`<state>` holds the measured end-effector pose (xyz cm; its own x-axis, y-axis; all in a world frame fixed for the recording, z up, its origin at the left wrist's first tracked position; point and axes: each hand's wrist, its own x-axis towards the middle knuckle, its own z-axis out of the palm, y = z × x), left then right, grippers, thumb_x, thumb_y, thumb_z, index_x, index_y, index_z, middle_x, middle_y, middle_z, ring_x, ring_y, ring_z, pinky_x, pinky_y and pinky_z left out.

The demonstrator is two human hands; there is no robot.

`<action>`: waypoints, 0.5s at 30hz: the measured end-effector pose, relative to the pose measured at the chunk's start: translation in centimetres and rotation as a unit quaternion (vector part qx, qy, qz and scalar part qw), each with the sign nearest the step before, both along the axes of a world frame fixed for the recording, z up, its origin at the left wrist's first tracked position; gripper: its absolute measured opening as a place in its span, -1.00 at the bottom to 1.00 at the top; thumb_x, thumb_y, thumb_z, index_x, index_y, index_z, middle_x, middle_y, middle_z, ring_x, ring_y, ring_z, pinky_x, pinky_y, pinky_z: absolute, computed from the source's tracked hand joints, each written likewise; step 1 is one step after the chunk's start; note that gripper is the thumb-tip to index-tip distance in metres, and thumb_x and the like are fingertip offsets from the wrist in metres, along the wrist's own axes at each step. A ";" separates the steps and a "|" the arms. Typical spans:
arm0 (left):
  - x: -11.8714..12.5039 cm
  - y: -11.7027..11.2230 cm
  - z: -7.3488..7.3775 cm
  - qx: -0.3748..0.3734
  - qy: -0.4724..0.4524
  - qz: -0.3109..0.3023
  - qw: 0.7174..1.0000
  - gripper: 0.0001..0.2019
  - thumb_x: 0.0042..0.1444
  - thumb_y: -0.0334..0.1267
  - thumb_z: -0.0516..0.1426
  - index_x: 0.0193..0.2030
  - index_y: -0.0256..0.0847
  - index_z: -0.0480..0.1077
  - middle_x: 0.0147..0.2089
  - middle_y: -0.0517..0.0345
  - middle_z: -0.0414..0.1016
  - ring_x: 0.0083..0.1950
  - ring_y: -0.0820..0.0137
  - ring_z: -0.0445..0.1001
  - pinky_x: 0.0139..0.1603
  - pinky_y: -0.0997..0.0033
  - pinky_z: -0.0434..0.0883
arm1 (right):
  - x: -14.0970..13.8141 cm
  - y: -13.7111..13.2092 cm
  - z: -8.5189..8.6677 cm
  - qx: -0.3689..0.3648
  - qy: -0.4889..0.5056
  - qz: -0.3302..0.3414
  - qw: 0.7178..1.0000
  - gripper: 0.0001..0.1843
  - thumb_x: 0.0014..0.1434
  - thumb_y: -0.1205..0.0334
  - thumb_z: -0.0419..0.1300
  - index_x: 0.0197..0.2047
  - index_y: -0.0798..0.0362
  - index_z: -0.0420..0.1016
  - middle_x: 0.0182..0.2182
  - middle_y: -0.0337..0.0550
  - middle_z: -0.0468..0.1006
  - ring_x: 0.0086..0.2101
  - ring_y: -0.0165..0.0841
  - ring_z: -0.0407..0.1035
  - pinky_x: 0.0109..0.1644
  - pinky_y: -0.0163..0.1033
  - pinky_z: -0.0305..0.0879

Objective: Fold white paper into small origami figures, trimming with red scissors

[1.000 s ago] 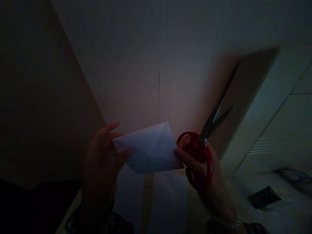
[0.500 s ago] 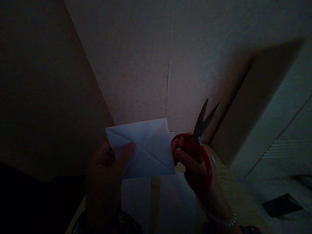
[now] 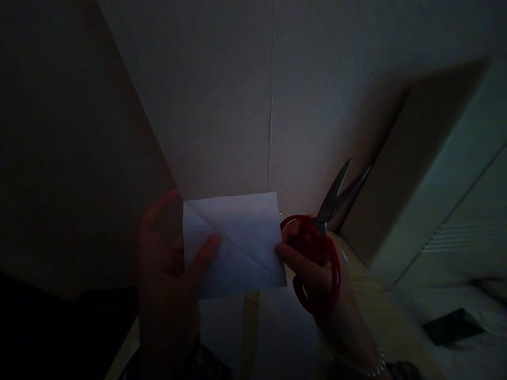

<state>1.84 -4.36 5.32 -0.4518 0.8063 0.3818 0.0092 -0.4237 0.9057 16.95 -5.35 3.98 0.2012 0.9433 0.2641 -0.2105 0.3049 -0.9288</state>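
Observation:
A creased square of white paper (image 3: pixel 245 227) is held up in the middle of the view, with diagonal fold lines across it. My left hand (image 3: pixel 170 264) has its thumb on the paper's front, while its fingers, partly blurred, are at and behind the left edge. At the right edge, my right hand (image 3: pixel 312 264) pinches the paper between thumb and fingers. Red-handled scissors (image 3: pixel 336 269) hang around this same hand, their blades parted and pointing up and away from the paper.
More white paper (image 3: pixel 285 327) lies below on a light wooden tabletop (image 3: pixel 364 290). A pale wall with a vertical seam (image 3: pixel 270 132) rises just behind. To the right are a panel with slots (image 3: pixel 451 237) and a dark flat object (image 3: pixel 453 327). The scene is dim.
The paper has turned slightly and its lower edge sits a little lower. My left fingers have shifted up and outward; my right thumb now lies on the paper's front. The scissors have tilted rightward.

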 end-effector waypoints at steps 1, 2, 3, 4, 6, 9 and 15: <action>0.2 -0.1 -0.1 0.007 0.005 0.004 1.000 -0.21 -0.13 -0.41 0.36 0.27 0.01 0.23 -0.26 0.33 0.65 -0.44 0.47 0.58 -0.43 0.56 0.53 | 0.0 -0.1 0.1 -0.001 0.000 -0.008 1.000 -0.83 -0.03 0.30 0.34 -0.38 -0.03 0.41 -0.46 -0.33 0.48 -0.45 -0.42 0.37 -0.37 -0.32 0.33; 0.3 -0.2 -0.1 0.012 0.008 0.010 1.000 -0.20 -0.12 -0.41 0.35 0.28 0.06 0.22 -0.20 0.34 0.65 -0.41 0.48 0.58 -0.40 0.56 0.53 | 0.1 -0.2 0.2 0.000 0.000 -0.013 1.000 -0.84 -0.02 0.29 0.34 -0.38 -0.03 0.41 -0.46 -0.34 0.47 -0.45 -0.43 0.36 -0.37 -0.33 0.33; 0.4 -0.3 -0.1 0.016 0.016 0.016 1.000 -0.25 -0.11 -0.38 0.35 0.25 0.09 0.28 -0.14 0.33 0.65 -0.33 0.46 0.59 -0.34 0.55 0.53 | 0.2 -0.2 0.2 0.002 0.000 -0.014 1.000 -0.84 -0.02 0.28 0.34 -0.39 -0.03 0.41 -0.47 -0.34 0.46 -0.45 -0.44 0.35 -0.38 -0.34 0.33; 0.4 -0.4 -0.2 0.015 0.032 0.022 0.999 -0.38 -0.10 -0.32 0.35 0.16 0.08 0.40 -0.09 0.33 0.64 -0.24 0.43 0.59 -0.27 0.53 0.52 | 0.2 -0.3 0.3 0.004 -0.002 -0.012 1.000 -0.84 -0.03 0.28 0.34 -0.39 -0.03 0.41 -0.47 -0.34 0.46 -0.46 -0.44 0.35 -0.38 -0.34 0.33; 0.1 -0.6 -0.2 -0.001 0.095 0.019 0.995 -0.71 -0.06 -0.22 0.33 -0.13 0.04 0.59 -0.07 0.33 0.64 -0.07 0.32 0.57 -0.08 0.42 0.50 | 0.3 -0.2 0.3 0.006 -0.007 -0.009 1.000 -0.83 -0.05 0.29 0.34 -0.39 -0.04 0.41 -0.46 -0.34 0.46 -0.45 -0.43 0.37 -0.37 -0.33 0.35; -0.5 -0.8 -0.3 -0.022 0.164 -0.009 0.986 -0.84 -0.10 -0.16 0.34 -0.30 0.08 0.64 -0.17 0.31 0.67 -0.06 0.23 0.58 0.03 0.25 0.48 | 0.4 -0.2 0.4 0.011 -0.011 -0.006 1.000 -0.82 -0.06 0.30 0.32 -0.41 -0.05 0.38 -0.48 -0.33 0.46 -0.46 -0.40 0.37 -0.40 -0.31 0.35; -0.7 -0.8 -0.2 -0.018 0.152 0.013 0.988 -0.76 -0.16 -0.21 0.37 -0.27 0.18 0.63 -0.16 0.41 0.66 -0.07 0.30 0.58 -0.04 0.37 0.51 | 0.3 -0.2 0.4 0.003 -0.021 0.011 1.000 -0.83 -0.05 0.24 0.32 -0.39 -0.05 0.38 -0.47 -0.28 0.48 -0.44 -0.36 0.39 -0.39 -0.27 0.36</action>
<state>1.09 -5.17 5.08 -0.3411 0.8118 0.4739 0.2939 -0.3867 0.8741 17.22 -5.55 4.37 0.1683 0.9456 0.2784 -0.1785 0.3069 -0.9348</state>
